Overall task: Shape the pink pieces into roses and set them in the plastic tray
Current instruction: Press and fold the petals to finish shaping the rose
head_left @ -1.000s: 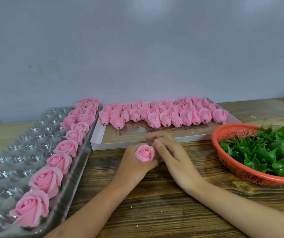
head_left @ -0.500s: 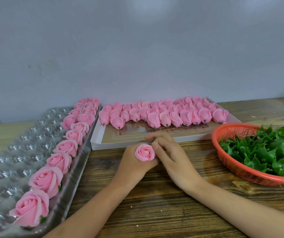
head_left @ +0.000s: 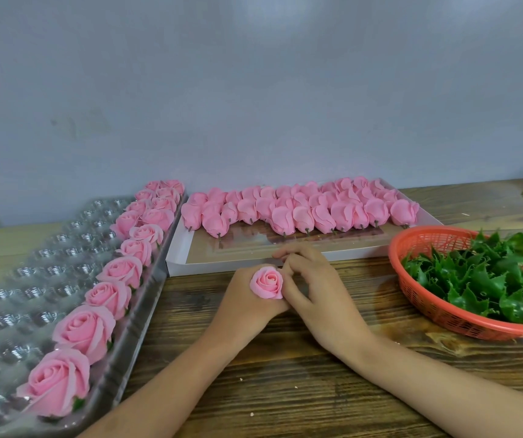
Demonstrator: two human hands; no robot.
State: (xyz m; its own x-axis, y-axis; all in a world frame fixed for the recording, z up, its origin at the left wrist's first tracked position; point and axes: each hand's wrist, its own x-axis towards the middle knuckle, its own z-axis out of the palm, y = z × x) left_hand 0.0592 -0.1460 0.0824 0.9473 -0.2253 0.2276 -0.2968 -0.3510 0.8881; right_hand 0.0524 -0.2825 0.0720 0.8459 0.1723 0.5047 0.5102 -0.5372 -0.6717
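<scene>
Near the front middle of the wooden table (head_left: 285, 390), the left hand (head_left: 247, 311) is wrapped around the base of a pink rose (head_left: 267, 283). The bloom stands up out of the top of the fist, its open face turned toward the camera. The right hand (head_left: 317, 298) sits just to the right with its fingers curled, thumb and fingertips pinching the rose's right outer edge. Both forearms rest low over the table, running back toward the near edge.

Just beyond the hands lies a shallow white box (head_left: 206, 267), its near wall close to the right hand's knuckles. Rows of unshaped pink pieces (head_left: 301, 213) fill its far half, short dark stems pointing toward the near side.

To the left, a clear plastic tray (head_left: 32, 273) with many round pockets runs from near to far. Finished roses (head_left: 80, 330) sit in a line along its right edge, doubling into two columns at the far end.

To the right stands an orange basket (head_left: 437, 308) holding glossy green leaves (head_left: 490, 279). A plain grey wall (head_left: 253, 90) rises behind the table.
</scene>
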